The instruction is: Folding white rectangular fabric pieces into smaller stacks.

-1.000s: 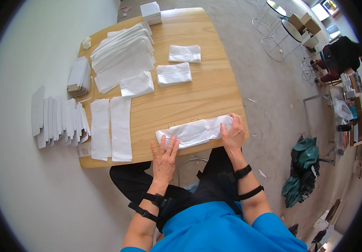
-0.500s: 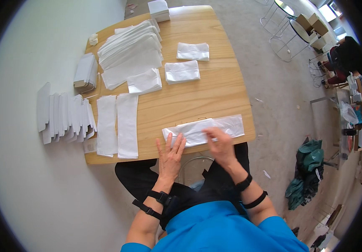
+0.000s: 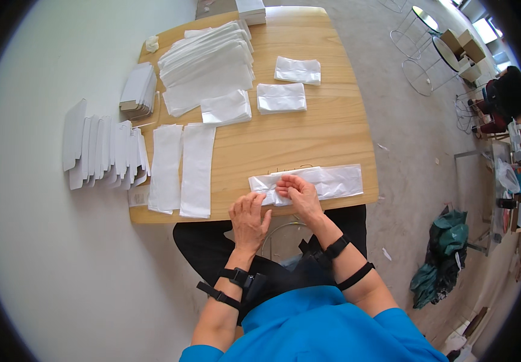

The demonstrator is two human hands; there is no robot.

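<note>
Left hand loosely spread, thumb apart, gripping nothing, my fingertips meet the left end of the white plastic strip, lower centre of the frame on the bench. My right hand is half curled over it; whether it pinches, I cannot tell. Light, even pressure should best flatten the wrinkled left part.

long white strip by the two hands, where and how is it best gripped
Probably pinch the long white strip at its uncovered right end, coming from the right: it lies nearly flat on the wooden table, so an edge needs lifting, and the left hand and right hand are at its left half.
</note>
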